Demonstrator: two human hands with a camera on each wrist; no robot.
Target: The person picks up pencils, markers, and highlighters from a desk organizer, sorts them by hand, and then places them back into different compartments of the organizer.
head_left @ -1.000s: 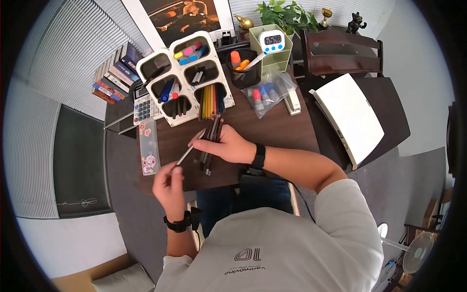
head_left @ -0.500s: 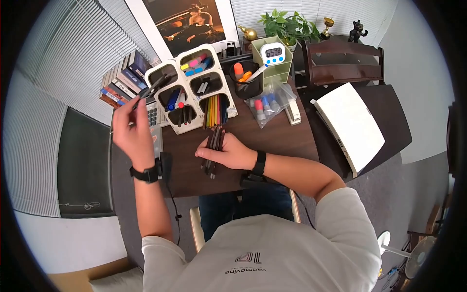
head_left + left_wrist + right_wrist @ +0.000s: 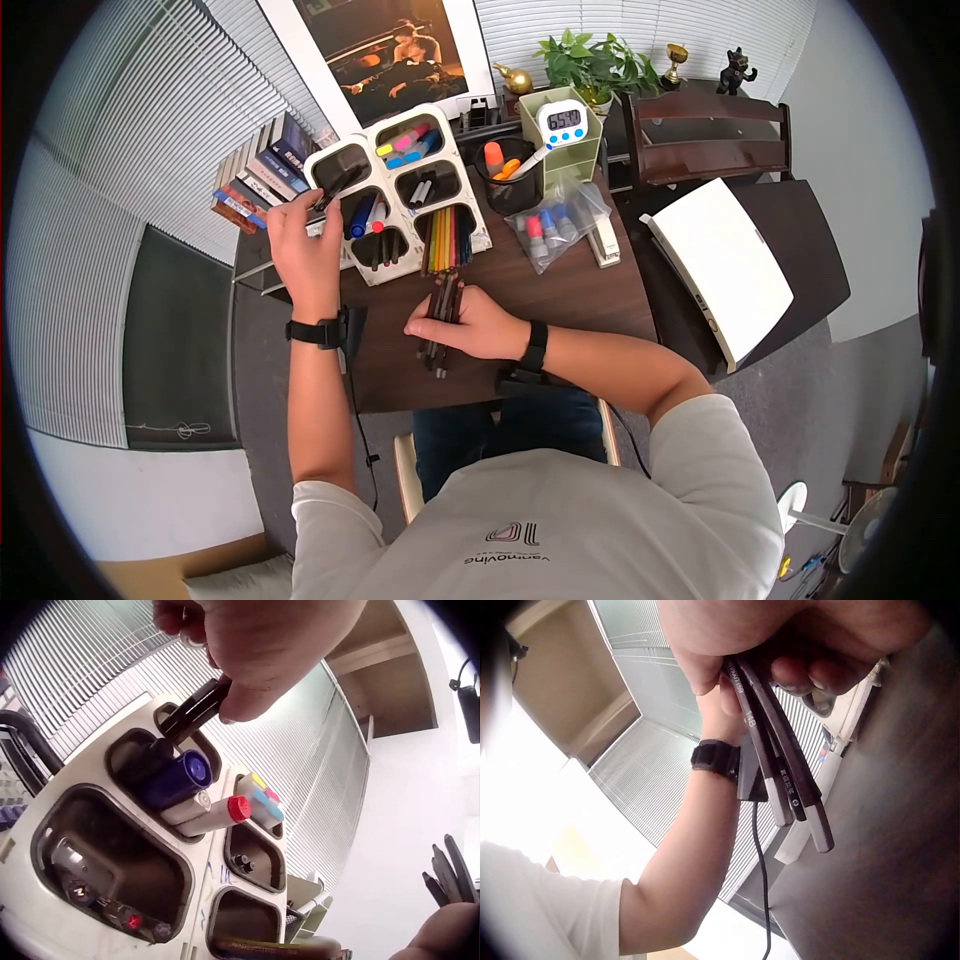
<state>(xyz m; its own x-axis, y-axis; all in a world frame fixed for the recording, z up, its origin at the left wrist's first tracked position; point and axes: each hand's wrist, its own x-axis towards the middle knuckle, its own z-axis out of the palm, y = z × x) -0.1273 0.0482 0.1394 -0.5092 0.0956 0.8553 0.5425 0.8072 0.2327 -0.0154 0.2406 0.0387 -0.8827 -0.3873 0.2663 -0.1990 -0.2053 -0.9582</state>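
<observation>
At the white organizer (image 3: 384, 180), my left hand (image 3: 305, 245) pinches a black pen (image 3: 196, 710) between thumb and fingers. The pen's lower end overlaps the far left compartment in the left wrist view. Just below sit a thick blue marker (image 3: 169, 784) and a red-capped marker (image 3: 225, 813) in a compartment. My right hand (image 3: 482, 325) grips a bundle of dark pencils (image 3: 765, 750) over the desk, in front of the coloured pencils (image 3: 445, 238). Grey ends of the bundle stick out of the fist in the right wrist view.
Right of the organizer stand a black mesh cup (image 3: 513, 190) and a green holder with a white timer (image 3: 563, 120). A clear bag of bottles (image 3: 552, 228) and a white stapler (image 3: 604, 240) lie near the desk's right edge. Books (image 3: 262, 170) stand at the left.
My left hand moved from beside the right hand, where it held a pencil, up and left to the organizer's far left compartment. The right hand kept the dark pencils, near the same spot.
</observation>
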